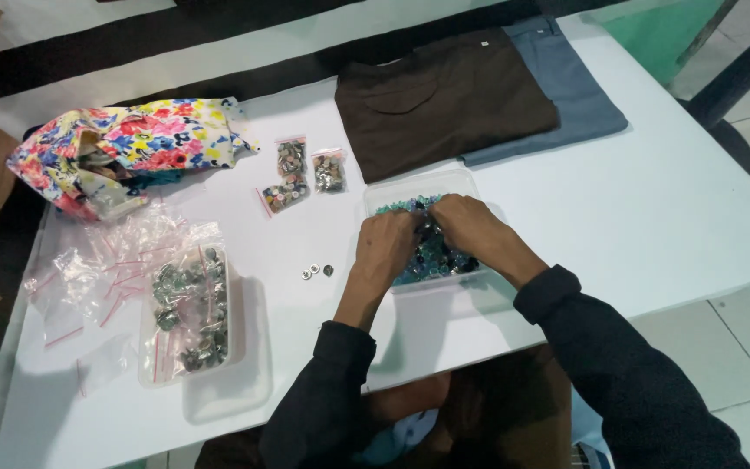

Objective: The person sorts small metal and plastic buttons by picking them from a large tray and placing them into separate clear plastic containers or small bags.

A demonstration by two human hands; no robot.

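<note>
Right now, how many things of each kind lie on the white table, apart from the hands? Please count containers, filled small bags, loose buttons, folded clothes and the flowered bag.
Clear plastic containers: 2
Filled small bags: 3
Loose buttons: 2
Folded clothes: 2
Flowered bag: 1
Total: 10

Both hands, left hand (385,246) and right hand (477,230), occupy the clear box of buttons (390,196), leaving no free entry there. Open tabletop (653,200) lies to its right. Behind, folded brown cloth (444,100) and grey cloth (570,87) block passage. To the left, loose buttons (315,272) and three small filled bags (301,174) narrow the lane; beyond, a second tray (191,317), empty bags (106,269) and a floral pouch (132,143) crowd that end
</note>
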